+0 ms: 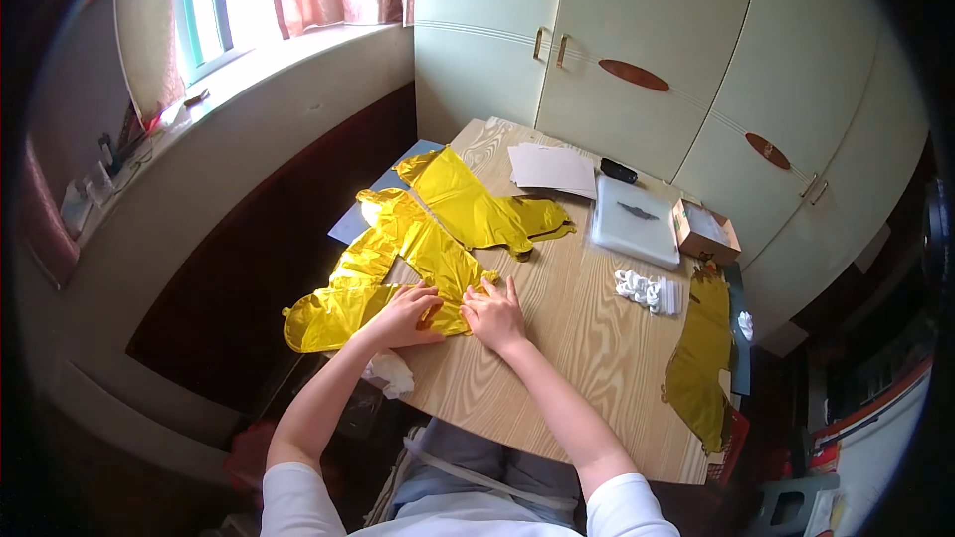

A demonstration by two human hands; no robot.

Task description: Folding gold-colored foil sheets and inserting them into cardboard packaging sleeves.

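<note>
Crumpled gold foil balloons, flat and uninflated, lie on the left half of a wooden table (567, 368). My left hand (403, 318) rests on the near part of the closer foil balloon (428, 254), its fingers bent and its thumb held apart from them. Just to its right, my right hand (495, 320) lies on the same foil by its bunched right end, fingers spread. A second gold foil balloon (473, 204) lies beyond, partly against the first. Whether any foil is pinched under my fingertips is hard to see.
White sheets (552, 168), a dark case (619, 171), a clear plastic box (635, 224) and a small carton (704, 234) stand at the back. White ribbon coils (642, 290) lie at the right. Another gold foil piece (701, 363) overlaps the right edge. White tissue (390, 374) hangs near the front-left edge.
</note>
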